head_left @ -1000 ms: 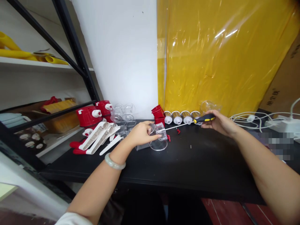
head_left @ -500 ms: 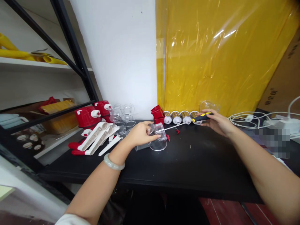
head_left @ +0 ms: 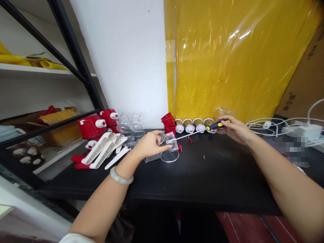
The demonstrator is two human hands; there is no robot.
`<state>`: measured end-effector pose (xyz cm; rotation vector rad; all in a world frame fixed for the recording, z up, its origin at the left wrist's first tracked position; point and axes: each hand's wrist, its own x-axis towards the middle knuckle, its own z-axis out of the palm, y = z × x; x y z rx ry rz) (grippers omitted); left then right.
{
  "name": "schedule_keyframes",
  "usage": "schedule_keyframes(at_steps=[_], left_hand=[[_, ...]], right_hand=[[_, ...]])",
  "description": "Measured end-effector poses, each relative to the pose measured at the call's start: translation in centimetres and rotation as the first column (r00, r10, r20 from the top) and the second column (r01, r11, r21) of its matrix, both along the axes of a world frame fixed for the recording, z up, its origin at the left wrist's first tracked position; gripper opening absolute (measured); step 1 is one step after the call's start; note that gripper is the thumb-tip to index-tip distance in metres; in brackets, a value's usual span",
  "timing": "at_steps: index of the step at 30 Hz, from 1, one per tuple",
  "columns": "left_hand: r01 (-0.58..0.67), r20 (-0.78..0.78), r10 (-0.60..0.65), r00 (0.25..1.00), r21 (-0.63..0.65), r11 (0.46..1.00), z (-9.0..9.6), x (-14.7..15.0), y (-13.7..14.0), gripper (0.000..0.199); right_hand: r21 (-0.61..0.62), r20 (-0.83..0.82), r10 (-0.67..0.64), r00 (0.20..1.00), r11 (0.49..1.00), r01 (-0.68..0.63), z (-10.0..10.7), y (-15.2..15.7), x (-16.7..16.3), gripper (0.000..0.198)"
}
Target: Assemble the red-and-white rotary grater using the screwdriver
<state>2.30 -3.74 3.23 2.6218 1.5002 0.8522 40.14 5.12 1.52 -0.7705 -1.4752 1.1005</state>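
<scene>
My left hand is closed round a clear plastic part, whose wide round rim rests on or just above the black table. In my right hand is a screwdriver with a black and yellow handle, gripped near its back end. Its long thin shaft points left, and the tip meets the clear part; what it touches there is too small to make out. Small red plastic pieces lie beside the clear part. Behind it stand red cups and a row of several white-ended filter cylinders.
Left on the black table are white handles with red ends, red housings and clear cups. White cables and a white adapter lie at the right. A shelf rack stands left.
The whole view has shifted slightly left. Both hands keep their holds on the clear part and the screwdriver, with little visible movement between them.
</scene>
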Motion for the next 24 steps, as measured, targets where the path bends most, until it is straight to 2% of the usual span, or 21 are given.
schedule_keyframes(at_steps=[3, 4, 7, 10, 13, 16, 18, 21, 23, 24], left_hand=[[0.004, -0.004, -0.004, 1.000, 0.001, 1.000, -0.08, -0.01, 0.05, 0.056], [0.004, -0.005, -0.004, 1.000, 0.002, 1.000, -0.12, -0.02, 0.07, 0.056], [-0.001, -0.008, 0.001, 1.000, 0.004, 1.000, -0.22, -0.07, 0.14, 0.056], [-0.002, -0.011, 0.002, 1.000, 0.003, 1.000, -0.26, -0.11, 0.18, 0.057], [-0.005, -0.009, 0.005, 1.000, 0.003, 1.000, -0.23, -0.09, 0.16, 0.057], [-0.005, -0.001, 0.005, 1.000, 0.006, 1.000, -0.16, -0.04, 0.09, 0.056], [-0.006, -0.001, 0.007, 1.000, 0.006, 1.000, -0.11, -0.02, 0.03, 0.055], [-0.007, -0.002, 0.007, 1.000, 0.001, 1.000, -0.08, 0.00, -0.02, 0.055], [-0.002, 0.003, 0.002, 1.000, 0.006, 1.000, -0.09, 0.00, -0.03, 0.055], [0.001, 0.004, -0.001, 1.000, 0.011, 1.000, -0.10, -0.01, -0.02, 0.055]], right_hand=[[-0.011, 0.177, -0.077, 0.981, 0.997, 0.080, -0.15, 0.20, 0.43, 0.048], [-0.022, 0.190, -0.085, 0.978, 0.996, 0.090, -0.16, 0.27, 0.47, 0.050], [-0.053, 0.038, -0.029, 0.999, 0.998, 0.031, -0.01, 0.27, 0.13, 0.040], [-0.015, -0.051, 0.002, 0.999, 1.000, -0.003, 0.07, 0.10, -0.24, 0.036], [0.015, 0.101, -0.110, 0.989, 0.994, 0.109, -0.16, 0.16, -0.06, 0.036], [0.022, 0.240, -0.225, 0.944, 0.974, 0.227, -0.35, 0.36, 0.15, 0.046], [-0.019, 0.128, -0.171, 0.977, 0.984, 0.175, -0.27, 0.32, -0.01, 0.040], [-0.066, -0.104, 0.001, 0.995, 0.998, -0.008, -0.04, -0.03, -0.41, 0.029], [-0.067, -0.111, 0.039, 0.993, 0.997, -0.046, -0.03, -0.21, -0.45, 0.033], [-0.063, -0.063, 0.017, 0.998, 0.998, -0.021, -0.09, -0.23, -0.39, 0.033]])
